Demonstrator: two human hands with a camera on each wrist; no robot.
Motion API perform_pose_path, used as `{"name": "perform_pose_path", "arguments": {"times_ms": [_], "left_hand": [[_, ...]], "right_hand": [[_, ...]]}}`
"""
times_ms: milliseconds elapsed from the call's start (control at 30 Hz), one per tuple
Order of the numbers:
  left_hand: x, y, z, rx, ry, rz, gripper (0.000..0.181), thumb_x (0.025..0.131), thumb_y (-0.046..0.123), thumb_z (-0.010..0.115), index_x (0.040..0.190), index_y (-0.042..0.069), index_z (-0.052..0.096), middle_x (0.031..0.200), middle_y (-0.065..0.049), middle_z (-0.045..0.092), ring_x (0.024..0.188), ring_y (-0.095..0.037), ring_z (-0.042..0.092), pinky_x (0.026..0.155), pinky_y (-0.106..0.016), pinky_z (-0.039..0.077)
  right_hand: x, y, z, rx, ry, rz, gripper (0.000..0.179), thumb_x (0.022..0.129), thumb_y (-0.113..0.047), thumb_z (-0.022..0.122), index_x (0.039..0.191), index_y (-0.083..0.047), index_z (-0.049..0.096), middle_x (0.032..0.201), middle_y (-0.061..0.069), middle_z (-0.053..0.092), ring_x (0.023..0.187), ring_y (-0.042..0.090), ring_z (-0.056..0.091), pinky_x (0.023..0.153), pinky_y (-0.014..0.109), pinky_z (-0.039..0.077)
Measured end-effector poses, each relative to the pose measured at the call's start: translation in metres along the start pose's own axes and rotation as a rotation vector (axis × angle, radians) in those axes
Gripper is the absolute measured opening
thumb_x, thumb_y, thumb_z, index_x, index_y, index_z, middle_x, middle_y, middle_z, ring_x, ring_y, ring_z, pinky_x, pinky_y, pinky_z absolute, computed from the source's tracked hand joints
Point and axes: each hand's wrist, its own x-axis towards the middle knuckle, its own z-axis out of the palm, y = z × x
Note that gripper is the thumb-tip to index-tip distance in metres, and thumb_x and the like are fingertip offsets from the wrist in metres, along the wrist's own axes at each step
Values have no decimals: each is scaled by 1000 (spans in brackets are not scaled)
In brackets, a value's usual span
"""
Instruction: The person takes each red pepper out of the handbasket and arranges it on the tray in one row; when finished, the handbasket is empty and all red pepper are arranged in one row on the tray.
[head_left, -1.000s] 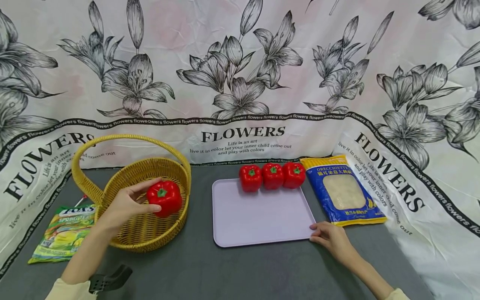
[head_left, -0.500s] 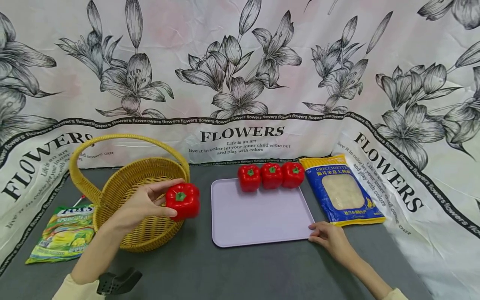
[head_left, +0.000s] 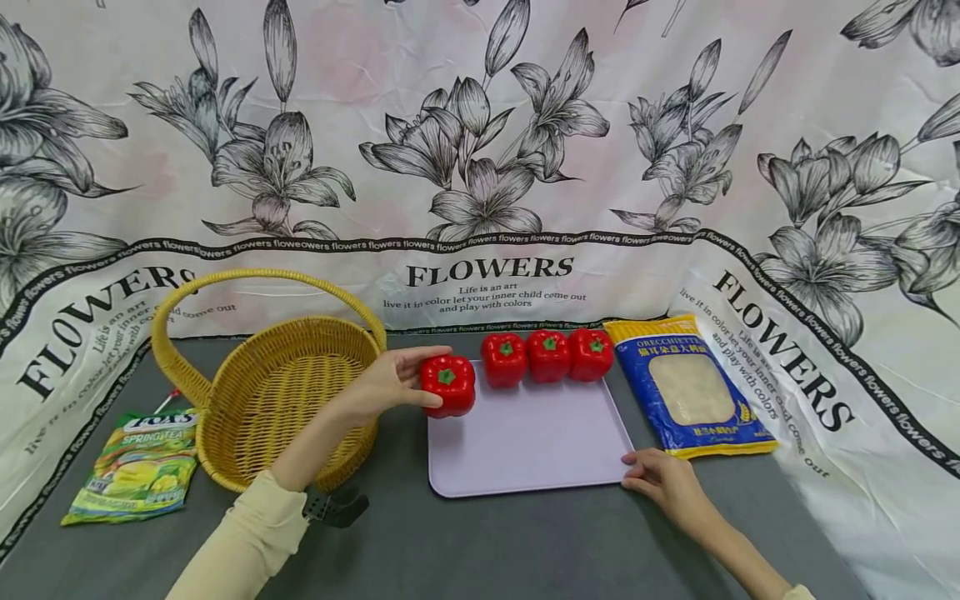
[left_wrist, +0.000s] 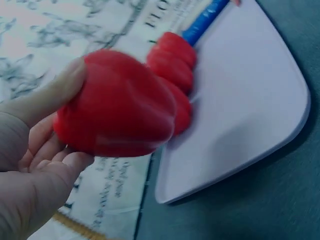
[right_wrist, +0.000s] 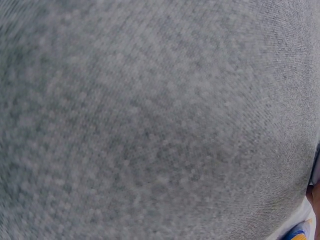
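My left hand (head_left: pixel 386 385) holds a red bell pepper (head_left: pixel 447 385) with a green stem, thumb on one side and fingers on the other. That pepper (left_wrist: pixel 115 107) hangs over the left edge of a pale lilac tray (head_left: pixel 525 442). Along the tray's back edge stand 3 more red bell peppers (head_left: pixel 548 356) in a row. At the tray's front right corner, my right hand (head_left: pixel 666 483) pinches the rim between thumb and fingers. The right wrist view shows mostly grey table surface, with that hand barely in the frame.
A yellow wicker basket (head_left: pixel 262 400) with a tall handle stands left of the tray. Beside it lies a green candy bag (head_left: pixel 138 467). A blue and yellow orecchiette bag (head_left: pixel 693 387) lies to the right. Flower-printed cloth (head_left: pixel 480 167) hangs behind the grey table (head_left: pixel 480 550).
My left hand has carried the pepper rightward from over the basket to the tray's left edge. My right hand has stayed at the tray's corner.
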Motion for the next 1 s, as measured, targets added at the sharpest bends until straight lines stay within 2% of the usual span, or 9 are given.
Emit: {"name": "perform_pose_path", "arguments": {"times_ms": [100,300,467,533,633,833,1000], "left_hand": [[14,-6,8,2,8,-24,67,82,-4,71,142,-2,41,143,-21,44,132,-33,42,103,-38,41],[38,-15,13,69,97,-106,68,82,-11,68,143,-1,40,143,-22,43,132,-34,42,105,-42,39],[51,-20,14,67,129,-142,68,82,-12,66,144,-2,38,143,-23,42,132,-35,42,105,-43,38],[54,-21,15,66,130,-151,68,82,-12,66,144,-2,38,143,-24,42,131,-35,42,105,-42,39],[58,-22,15,79,129,-151,68,82,-13,66,143,-2,39,143,-24,42,131,-35,42,105,-42,38],[57,-20,11,216,120,-140,67,80,-12,68,141,-3,43,143,-22,44,134,-35,39,106,-44,38],[59,-19,10,280,131,-108,67,82,-8,68,143,-4,39,144,-23,41,133,-36,40,105,-45,38]], "right_hand": [[0,0,0,-1,1,2,26,66,2,83,64,-16,64,85,5,70,77,13,66,63,17,54],[-2,1,1,8,-5,5,26,66,2,83,64,-16,64,85,5,70,77,11,65,63,13,52],[0,-1,0,1,-4,6,26,66,2,83,64,-16,64,85,5,70,77,14,66,62,21,55],[1,-2,0,1,-6,9,26,66,2,83,64,-15,64,85,5,70,77,16,66,62,24,56],[1,-2,0,6,-11,10,26,66,3,83,64,-15,64,86,6,70,77,18,67,63,22,56],[0,0,0,12,-2,-10,27,66,4,83,63,-16,64,85,6,70,78,16,66,66,7,49],[0,0,0,10,8,-20,27,65,5,83,63,-15,64,85,7,70,77,17,66,66,5,47]]}}
